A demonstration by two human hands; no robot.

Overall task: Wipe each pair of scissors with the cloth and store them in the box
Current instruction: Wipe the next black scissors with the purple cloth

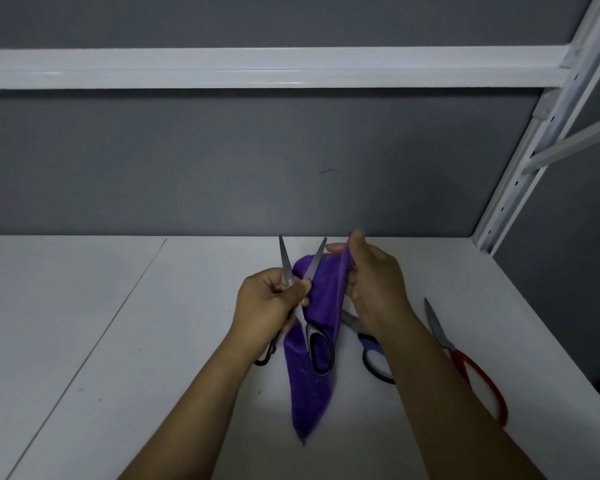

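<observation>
Biggest thing here is the white table (118,341), and everything is happening near its back edge. No box in view anywhere, so nothing can be going into storage yet. My read is we're mid-wipe on this pair.

The purple cloth (309,393) is held up off the table and hangs in a long strip, its tail dropping toward the camera. The right hand (374,282) has its fingertips (336,249) pinched on the top edge, probably to keep the cloth stretched so a blade can be drawn across it.

The left hand (267,303) is curled around the black-handled scissors (286,261), about where the blades cross. They're spread into a V pointing up and away, which makes sense if you want to reach each blade separately. The right blade lies against the cloth just beside the left fingers (303,284), and one handle loop sits in front of the strip lower down.

Two more pairs wait on the table to the right: a blue-handled pair (369,342), partly hidden under the right forearm, and a red-handled pair (439,330) further out. Nobody's touching either.
</observation>
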